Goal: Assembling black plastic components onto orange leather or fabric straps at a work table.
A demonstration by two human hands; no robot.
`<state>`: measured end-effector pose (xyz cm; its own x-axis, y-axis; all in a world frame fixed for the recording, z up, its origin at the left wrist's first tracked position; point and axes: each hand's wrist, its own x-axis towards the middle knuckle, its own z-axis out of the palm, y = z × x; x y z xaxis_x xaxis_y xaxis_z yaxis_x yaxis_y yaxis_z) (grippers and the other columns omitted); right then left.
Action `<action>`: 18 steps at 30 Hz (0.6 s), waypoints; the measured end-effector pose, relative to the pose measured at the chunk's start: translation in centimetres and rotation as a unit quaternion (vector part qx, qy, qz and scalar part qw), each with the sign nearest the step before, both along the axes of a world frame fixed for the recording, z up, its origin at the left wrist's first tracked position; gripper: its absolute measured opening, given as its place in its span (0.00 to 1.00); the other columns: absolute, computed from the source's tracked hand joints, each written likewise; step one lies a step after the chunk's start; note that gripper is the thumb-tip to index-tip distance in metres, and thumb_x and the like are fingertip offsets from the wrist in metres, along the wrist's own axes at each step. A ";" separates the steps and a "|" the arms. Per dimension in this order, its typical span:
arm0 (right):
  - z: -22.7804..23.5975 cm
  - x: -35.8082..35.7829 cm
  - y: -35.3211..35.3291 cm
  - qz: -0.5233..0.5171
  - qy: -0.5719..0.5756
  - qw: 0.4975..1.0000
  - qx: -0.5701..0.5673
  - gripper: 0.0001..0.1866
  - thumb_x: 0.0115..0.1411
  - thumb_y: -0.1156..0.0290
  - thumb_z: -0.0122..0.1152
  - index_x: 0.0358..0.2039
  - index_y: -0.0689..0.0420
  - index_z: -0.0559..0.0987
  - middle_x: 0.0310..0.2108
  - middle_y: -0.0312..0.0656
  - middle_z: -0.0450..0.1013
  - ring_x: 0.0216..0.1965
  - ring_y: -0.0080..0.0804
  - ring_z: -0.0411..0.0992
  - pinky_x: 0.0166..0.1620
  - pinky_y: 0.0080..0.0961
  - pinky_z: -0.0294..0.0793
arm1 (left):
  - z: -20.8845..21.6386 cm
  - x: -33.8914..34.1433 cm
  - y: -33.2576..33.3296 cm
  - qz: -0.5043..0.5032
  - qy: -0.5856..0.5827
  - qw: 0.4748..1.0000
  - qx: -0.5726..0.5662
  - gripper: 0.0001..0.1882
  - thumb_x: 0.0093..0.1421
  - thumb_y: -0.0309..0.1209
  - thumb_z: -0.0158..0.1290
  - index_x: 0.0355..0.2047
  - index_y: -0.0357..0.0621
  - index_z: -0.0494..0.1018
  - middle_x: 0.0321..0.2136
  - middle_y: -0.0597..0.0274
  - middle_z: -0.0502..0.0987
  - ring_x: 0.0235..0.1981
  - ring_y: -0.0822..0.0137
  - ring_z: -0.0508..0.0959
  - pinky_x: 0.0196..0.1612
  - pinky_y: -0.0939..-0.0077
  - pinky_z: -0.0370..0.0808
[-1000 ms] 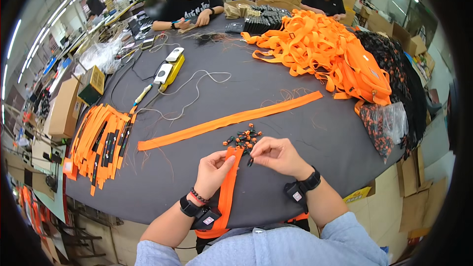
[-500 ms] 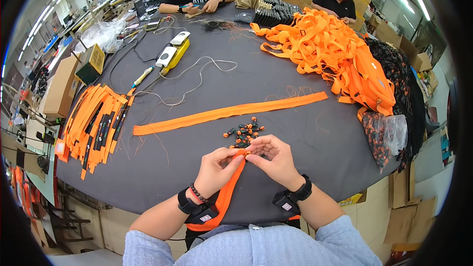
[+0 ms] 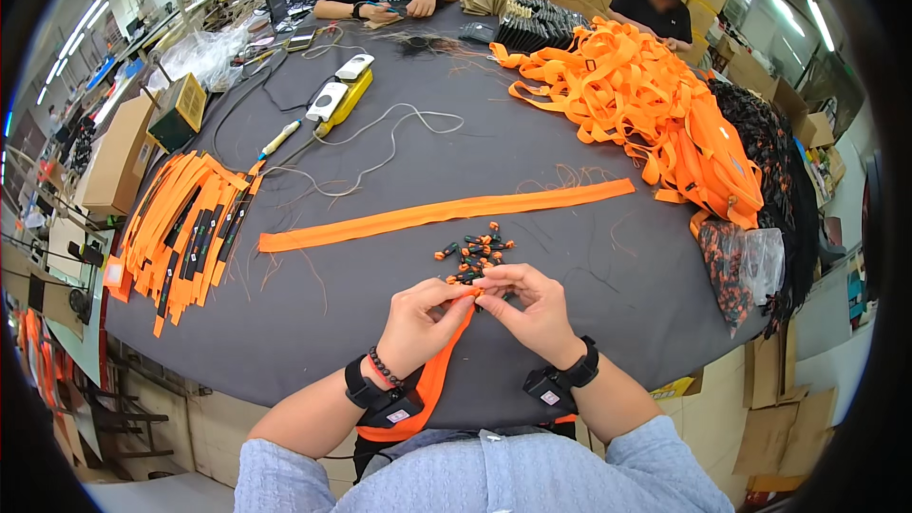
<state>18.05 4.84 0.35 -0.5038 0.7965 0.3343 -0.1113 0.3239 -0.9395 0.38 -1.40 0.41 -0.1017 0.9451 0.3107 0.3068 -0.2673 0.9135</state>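
Observation:
At the near middle of the table both my hands meet at the end of an orange zipper tape (image 3: 436, 368), which hangs down over the table's edge toward my lap. My left hand (image 3: 418, 321) pinches the tape's end between thumb and fingers. Touching that same end, my right hand (image 3: 532, 313) is closed in a pinch on a small orange piece, mostly hidden by the fingertips. Just beyond my fingers lies a pile of small black-and-orange zipper pulls (image 3: 478, 253). Another orange zipper tape (image 3: 446, 216) stretches across the table behind them.
Orange strips with black labels (image 3: 190, 228) lie at left, near a cardboard box (image 3: 119, 163). A yellow-and-white power strip (image 3: 340, 100) with cables sits farther back. Orange webbing (image 3: 627, 85) is heaped at right, beside a plastic bag (image 3: 727, 271). Two people sit across the table.
My fingertips have drawn slightly closer together over the tape's end, so less of it shows. The view has shifted a little; the pile and the far tape lie as before.

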 end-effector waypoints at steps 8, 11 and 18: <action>0.3 -0.4 -0.5 0.000 0.071 0.993 -0.099 0.17 0.58 0.80 0.61 0.48 0.64 0.73 0.40 0.42 0.77 0.40 0.24 0.75 0.46 0.22 0.76 | -0.9 0.1 0.1 -0.035 -0.140 0.989 -0.029 0.08 0.58 0.22 0.56 0.38 0.34 0.78 0.32 0.61 0.78 0.29 0.76 0.78 0.30 0.85 0.75; 0.3 -0.4 -0.1 0.029 0.093 0.979 -0.179 0.15 0.60 0.78 0.60 0.47 0.63 0.74 0.39 0.39 0.75 0.39 0.22 0.74 0.43 0.20 0.75 | -0.6 -0.2 0.2 -0.075 -0.227 0.970 -0.046 0.08 0.60 0.22 0.55 0.39 0.32 0.77 0.35 0.63 0.77 0.34 0.77 0.76 0.36 0.85 0.74; -0.9 -0.1 0.1 0.138 0.134 0.940 -0.283 0.06 0.64 0.73 0.55 0.40 0.57 0.75 0.39 0.36 0.73 0.40 0.23 0.70 0.43 0.24 0.72 | -0.4 -0.9 0.3 -0.157 -0.406 0.892 -0.119 0.09 0.64 0.27 0.51 0.43 0.36 0.76 0.36 0.64 0.77 0.39 0.75 0.76 0.44 0.81 0.73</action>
